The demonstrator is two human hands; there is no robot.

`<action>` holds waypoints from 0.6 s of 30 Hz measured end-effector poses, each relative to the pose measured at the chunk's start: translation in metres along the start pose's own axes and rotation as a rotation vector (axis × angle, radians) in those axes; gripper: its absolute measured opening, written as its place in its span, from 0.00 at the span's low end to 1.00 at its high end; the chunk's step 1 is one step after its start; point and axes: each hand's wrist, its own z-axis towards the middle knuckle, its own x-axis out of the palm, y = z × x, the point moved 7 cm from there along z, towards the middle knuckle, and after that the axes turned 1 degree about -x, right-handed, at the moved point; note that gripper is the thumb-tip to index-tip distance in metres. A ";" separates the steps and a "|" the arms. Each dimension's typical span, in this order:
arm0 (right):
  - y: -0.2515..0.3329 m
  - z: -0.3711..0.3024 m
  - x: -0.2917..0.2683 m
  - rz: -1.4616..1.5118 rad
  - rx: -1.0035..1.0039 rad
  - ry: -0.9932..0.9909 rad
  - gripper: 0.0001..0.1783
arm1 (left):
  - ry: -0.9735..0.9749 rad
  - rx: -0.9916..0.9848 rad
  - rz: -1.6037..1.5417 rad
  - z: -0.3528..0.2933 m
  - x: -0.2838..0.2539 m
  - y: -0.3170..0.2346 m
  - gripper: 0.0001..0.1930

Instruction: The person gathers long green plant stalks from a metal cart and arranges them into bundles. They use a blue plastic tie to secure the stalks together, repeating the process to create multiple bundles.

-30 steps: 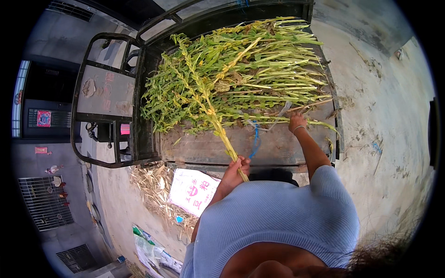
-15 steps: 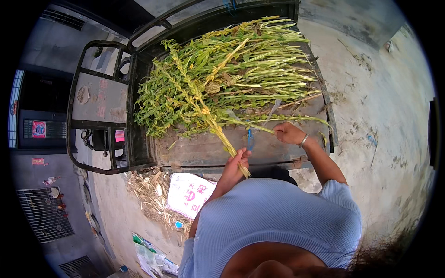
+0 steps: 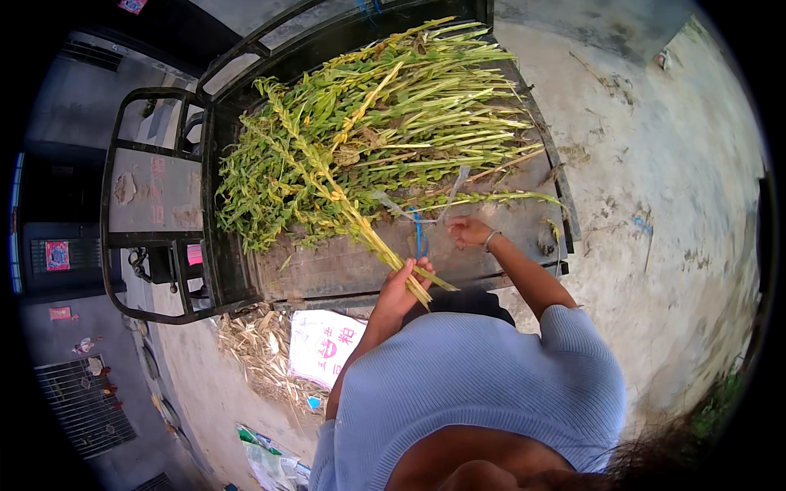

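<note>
My left hand (image 3: 398,288) is closed round a small bunch of sesame stalks (image 3: 342,204), yellow-green and lined with pods. Their cut ends stick out past my fingers, and their leafy tops slant over the pile. To the right, my right hand (image 3: 468,232), with a bracelet at the wrist, hovers over the cart bed with its fingers apart, apparently holding nothing. Just beyond it lies a lone sesame stalk (image 3: 516,196). A clear plastic strip (image 3: 457,185) and a blue cord (image 3: 419,233) are between my hands. The large sesame pile (image 3: 393,114) covers the far part of the bed.
The metal cart bed (image 3: 327,274) has a dark rail frame (image 3: 110,204) on its left side. Below it, a white sack with pink print (image 3: 315,348) lies on dry husks (image 3: 254,344). Concrete floor (image 3: 647,147) stretches to the right.
My right hand has let go of a stalk, which now lies with the bunch in my left hand. The right fingers have opened. The whole view has shifted slightly.
</note>
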 end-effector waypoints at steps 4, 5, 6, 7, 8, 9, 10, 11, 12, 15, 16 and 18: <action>-0.033 0.069 -0.033 -0.091 0.222 -0.160 0.25 | -0.028 0.022 0.076 -0.011 0.005 -0.005 0.11; -0.046 0.084 -0.039 -0.049 0.246 -0.189 0.25 | -0.041 0.028 0.094 -0.014 0.007 -0.008 0.13; -0.058 0.094 -0.039 -0.006 0.273 -0.222 0.25 | -0.052 0.029 0.114 -0.016 0.009 -0.010 0.16; -0.059 0.100 -0.036 0.121 0.228 -0.273 0.26 | -0.049 0.021 0.102 -0.018 0.010 -0.010 0.23; -0.061 0.104 -0.033 0.253 0.184 -0.328 0.26 | -0.049 0.022 0.081 -0.022 0.007 -0.010 0.22; -0.065 0.105 -0.031 0.389 0.142 -0.387 0.26 | -0.047 0.019 0.065 -0.024 0.003 -0.009 0.21; -0.063 0.105 -0.032 0.375 0.122 -0.420 0.24 | -0.036 0.025 0.048 -0.024 0.000 -0.011 0.21; -0.059 0.100 -0.032 0.360 0.096 -0.453 0.23 | -0.024 0.038 0.025 -0.025 -0.003 -0.012 0.21; -0.057 0.092 -0.034 0.350 0.069 -0.491 0.21 | -0.010 0.046 0.006 -0.026 -0.007 -0.011 0.21; -0.061 0.051 -0.056 0.538 -0.108 -0.481 0.11 | 0.037 0.056 -0.038 -0.031 -0.009 -0.012 0.21; -0.063 0.027 -0.064 0.585 -0.146 -0.460 0.08 | 0.056 0.059 -0.054 -0.032 -0.008 -0.012 0.21; -0.078 -0.027 -0.083 0.680 -0.158 -0.475 0.04 | 0.057 0.085 -0.072 -0.037 -0.010 -0.014 0.23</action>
